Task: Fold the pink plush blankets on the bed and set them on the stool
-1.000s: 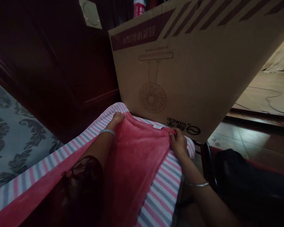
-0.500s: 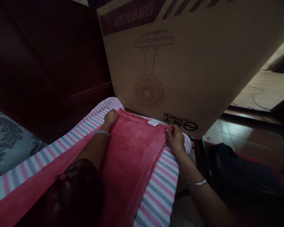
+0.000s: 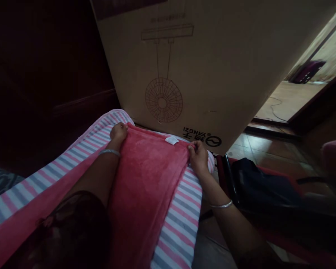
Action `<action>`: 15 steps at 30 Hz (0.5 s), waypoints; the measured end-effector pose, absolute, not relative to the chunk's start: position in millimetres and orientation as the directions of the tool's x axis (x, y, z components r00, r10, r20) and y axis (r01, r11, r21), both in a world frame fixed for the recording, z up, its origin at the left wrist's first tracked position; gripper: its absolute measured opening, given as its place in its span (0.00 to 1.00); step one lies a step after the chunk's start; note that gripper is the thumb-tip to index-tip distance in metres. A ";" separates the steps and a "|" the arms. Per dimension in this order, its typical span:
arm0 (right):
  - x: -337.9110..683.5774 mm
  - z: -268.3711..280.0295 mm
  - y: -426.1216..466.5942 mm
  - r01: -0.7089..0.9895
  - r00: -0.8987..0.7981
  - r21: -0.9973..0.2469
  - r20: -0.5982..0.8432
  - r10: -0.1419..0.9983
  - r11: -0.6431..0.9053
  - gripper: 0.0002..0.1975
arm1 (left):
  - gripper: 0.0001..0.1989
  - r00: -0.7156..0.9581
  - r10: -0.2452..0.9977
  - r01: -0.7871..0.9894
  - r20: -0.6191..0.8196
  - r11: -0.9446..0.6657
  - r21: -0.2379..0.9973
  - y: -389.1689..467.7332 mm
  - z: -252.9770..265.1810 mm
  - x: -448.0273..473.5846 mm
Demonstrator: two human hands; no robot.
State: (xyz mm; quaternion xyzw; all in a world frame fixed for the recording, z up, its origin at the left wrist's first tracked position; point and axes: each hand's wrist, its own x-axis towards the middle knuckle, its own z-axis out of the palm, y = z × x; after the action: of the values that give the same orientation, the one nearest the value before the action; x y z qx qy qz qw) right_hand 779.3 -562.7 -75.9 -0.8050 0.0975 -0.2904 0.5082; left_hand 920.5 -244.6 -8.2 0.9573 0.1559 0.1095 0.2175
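Red plush cloth [image 3: 148,179]: left hand [image 3: 119,131] grips its far-left corner, right hand [image 3: 198,155] pinches far-right corner, fabric spread between them. White tag [image 3: 171,140] nearer right hand. Striped cover [image 3: 182,213] beneath both; cardboard box [image 3: 226,74] just beyond.

I see a long, flat support, rounded at its far corners and wholly dressed in a white cloth cover with pink and grey stripes [image 3: 182,209]; what it is made of underneath, I can't tell. Directly on it I have a red-pink plush cloth [image 3: 148,168], spread lengthwise down the middle, its top edge close to the far end. Striped margins show to my left and right of it.
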 end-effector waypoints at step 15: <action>782.2 -80.8 -562.7 0.107 0.834 -0.829 0.375 -0.404 -0.549 0.10 | 0.19 0.974 0.222 0.192 0.044 -0.914 0.358 -219.0 12.3 904.3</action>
State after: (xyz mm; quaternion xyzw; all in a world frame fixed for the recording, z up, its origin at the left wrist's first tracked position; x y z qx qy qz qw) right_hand 782.2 -562.7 -80.8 -0.8364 0.0890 -0.2738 0.4664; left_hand 904.3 -219.0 12.3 0.9773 0.1057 0.0418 0.1787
